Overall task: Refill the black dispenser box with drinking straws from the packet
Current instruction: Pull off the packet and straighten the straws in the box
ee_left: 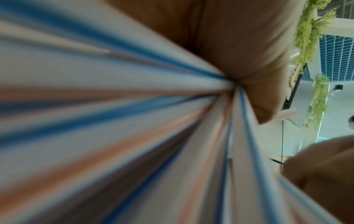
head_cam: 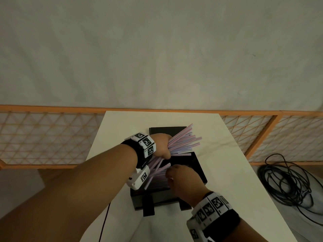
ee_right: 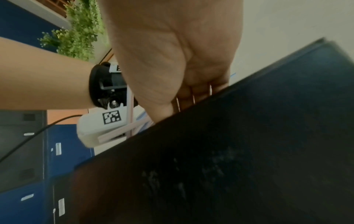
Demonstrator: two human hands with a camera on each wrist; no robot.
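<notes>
The black dispenser box (head_cam: 197,170) stands open in the middle of the white table (head_cam: 227,172). My left hand (head_cam: 162,147) grips a thick bundle of striped straws (head_cam: 185,140) round its middle, above the box's far left corner. Their top ends fan up and right, and the lower ends slant down into the box. In the left wrist view the straws (ee_left: 134,121) fill the picture. My right hand (head_cam: 174,173) reaches into the box at the straws' lower ends. In the right wrist view its fingers (ee_right: 191,94) run straight down behind the box wall (ee_right: 249,151), tips hidden.
A flat black lid (head_cam: 166,131) lies on the table just behind the box. An orange lattice fence (head_cam: 43,137) runs behind the table. A coil of black cable (head_cam: 286,182) lies on the floor to the right. A thin cable (head_cam: 104,222) hangs at the table's left edge.
</notes>
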